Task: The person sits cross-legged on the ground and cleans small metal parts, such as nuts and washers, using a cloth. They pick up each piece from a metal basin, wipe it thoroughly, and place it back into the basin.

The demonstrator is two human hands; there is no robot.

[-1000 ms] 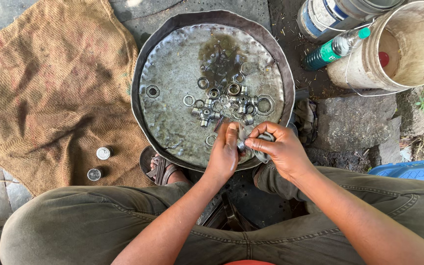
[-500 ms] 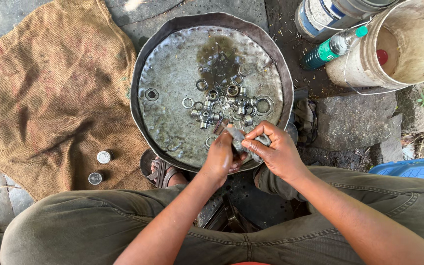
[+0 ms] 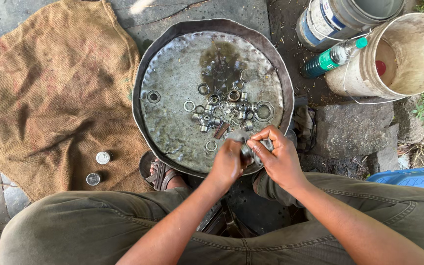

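Metal part (image 3: 247, 150), small, grey, pinched between hands

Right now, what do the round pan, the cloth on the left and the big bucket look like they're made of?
Pan: looks like hammered sheet metal, dull grey, dimpled and stained, with a dark oily patch.
Cloth: coarse brown burlap or jute, by its open weave and frayed edges.
Bucket: probably plastic, off-white and grimy, with a thin wire handle.
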